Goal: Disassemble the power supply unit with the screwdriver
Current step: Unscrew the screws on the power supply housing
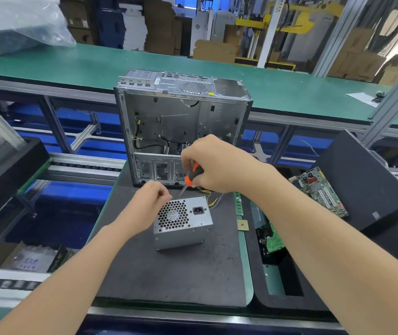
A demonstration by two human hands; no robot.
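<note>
A grey metal power supply unit (183, 223) lies on the dark mat (169, 274), its honeycomb fan grille and power socket facing me. Coloured wires trail from its far right side. My right hand (214, 163) grips an orange and black screwdriver (191, 175), whose shaft slants down to the unit's top far edge. My left hand (150, 201) rests at the unit's upper left corner with its fingers curled; whether it pinches anything I cannot tell.
An open, emptied computer case (181, 126) stands upright just behind the unit. At the right, a black tray (289, 286) holds circuit boards, and a green motherboard (321, 189) leans by a black panel. A small chip (242, 224) lies on the mat's right edge.
</note>
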